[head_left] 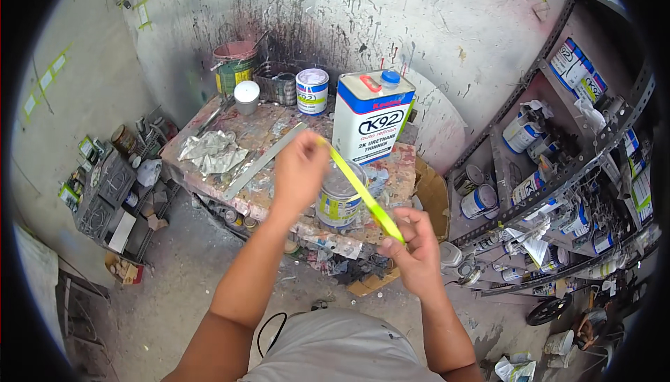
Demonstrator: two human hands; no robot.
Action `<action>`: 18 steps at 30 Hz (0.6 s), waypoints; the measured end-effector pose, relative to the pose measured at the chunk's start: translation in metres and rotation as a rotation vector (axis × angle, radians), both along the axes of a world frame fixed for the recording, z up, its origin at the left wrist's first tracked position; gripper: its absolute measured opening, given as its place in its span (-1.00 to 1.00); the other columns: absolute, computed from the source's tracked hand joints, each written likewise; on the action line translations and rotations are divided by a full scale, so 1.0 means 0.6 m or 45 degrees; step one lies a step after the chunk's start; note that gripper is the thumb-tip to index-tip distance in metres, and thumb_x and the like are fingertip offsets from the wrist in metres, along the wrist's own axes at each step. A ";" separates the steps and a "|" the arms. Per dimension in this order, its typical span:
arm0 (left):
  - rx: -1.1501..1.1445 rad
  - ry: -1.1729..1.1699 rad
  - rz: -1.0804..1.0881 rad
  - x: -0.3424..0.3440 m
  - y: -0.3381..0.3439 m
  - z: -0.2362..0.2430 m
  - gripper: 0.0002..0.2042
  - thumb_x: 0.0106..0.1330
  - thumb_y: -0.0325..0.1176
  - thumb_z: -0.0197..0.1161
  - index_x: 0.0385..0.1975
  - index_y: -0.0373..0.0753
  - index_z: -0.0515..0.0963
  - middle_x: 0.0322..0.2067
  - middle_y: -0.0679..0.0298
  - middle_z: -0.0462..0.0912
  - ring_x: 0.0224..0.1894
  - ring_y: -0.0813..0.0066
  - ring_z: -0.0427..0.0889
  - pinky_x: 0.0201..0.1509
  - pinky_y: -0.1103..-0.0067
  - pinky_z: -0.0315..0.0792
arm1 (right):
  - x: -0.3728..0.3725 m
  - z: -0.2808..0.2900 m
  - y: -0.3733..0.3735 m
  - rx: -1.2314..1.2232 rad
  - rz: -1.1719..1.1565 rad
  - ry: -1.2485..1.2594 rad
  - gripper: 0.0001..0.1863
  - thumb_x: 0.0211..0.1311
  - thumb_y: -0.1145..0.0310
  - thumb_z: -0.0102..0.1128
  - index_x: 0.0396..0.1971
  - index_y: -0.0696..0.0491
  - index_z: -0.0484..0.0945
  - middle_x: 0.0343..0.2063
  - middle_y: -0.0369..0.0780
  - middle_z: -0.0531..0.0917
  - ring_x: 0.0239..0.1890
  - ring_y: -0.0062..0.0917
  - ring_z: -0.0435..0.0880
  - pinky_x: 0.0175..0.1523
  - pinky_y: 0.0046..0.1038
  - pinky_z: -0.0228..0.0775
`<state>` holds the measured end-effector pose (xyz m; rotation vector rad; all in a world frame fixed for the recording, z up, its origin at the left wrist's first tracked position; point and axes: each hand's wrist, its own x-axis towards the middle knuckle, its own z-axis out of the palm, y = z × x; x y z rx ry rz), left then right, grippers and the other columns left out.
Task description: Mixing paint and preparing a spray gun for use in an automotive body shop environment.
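The right hand (414, 244) pinches the near end of a yellow strip (358, 186), which slants above the round can (338, 209); the blurred left hand (301, 171) seems to pinch its far end. Even tension should keep it flat, clear of the tall tin (372, 115) beyond

One head view: left-side fisheye, facing down and forward; left hand (301, 173), right hand (417, 251) near, table (264, 128) beyond.

Your view is bright, with soft light on the wall (474, 54), while the shelves (497, 166) recede into shadow. Your left hand (301, 173) blurs slightly; straight edges bend toward the black rim.
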<state>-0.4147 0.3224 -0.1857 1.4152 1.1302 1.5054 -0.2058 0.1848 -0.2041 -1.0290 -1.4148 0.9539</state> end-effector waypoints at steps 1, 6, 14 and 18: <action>-0.040 0.045 0.112 -0.024 0.041 -0.011 -0.88 0.35 -0.39 0.20 -0.35 -0.31 0.57 -0.54 0.33 0.63 -0.49 0.67 0.60 -0.44 0.64 0.41 | 0.006 0.002 -0.008 -0.149 -0.027 0.068 -0.61 0.37 0.52 0.18 0.15 0.08 0.34 -0.40 -0.33 0.61 -0.37 -0.70 0.56 -0.21 -0.62 0.42; -0.123 0.402 0.142 -0.086 0.157 -0.114 -0.79 0.30 -0.31 0.21 -0.41 -0.34 0.63 -0.54 0.17 0.68 -0.54 0.41 0.65 -0.41 0.47 0.48 | 0.023 -0.010 -0.012 -0.337 -0.055 0.121 -0.61 0.42 0.48 0.11 0.19 0.05 0.32 -0.54 -0.35 0.54 -0.55 -0.73 0.46 -0.46 -0.61 0.30; -0.852 0.401 -0.623 -0.067 0.152 -0.204 -0.73 0.33 -0.11 0.22 -0.49 -0.16 0.59 -0.59 0.40 0.55 -0.63 0.62 0.43 -0.63 0.61 0.29 | 0.007 -0.105 0.044 -0.886 0.136 -0.153 -0.66 0.39 0.43 -0.04 0.13 0.10 0.42 -0.66 -0.21 0.58 -0.72 -0.51 0.59 -0.61 -0.50 0.47; -0.560 0.634 -0.353 -0.078 0.119 -0.201 -0.63 0.27 -0.04 0.29 -0.44 -0.31 0.61 -0.53 0.23 0.65 -0.54 0.33 0.61 -0.45 0.38 0.48 | 0.010 -0.130 0.077 -0.957 0.237 0.041 -0.78 0.44 0.36 -0.06 -0.11 0.17 0.47 -0.64 -0.15 0.61 -0.71 -0.44 0.62 -0.57 -0.47 0.55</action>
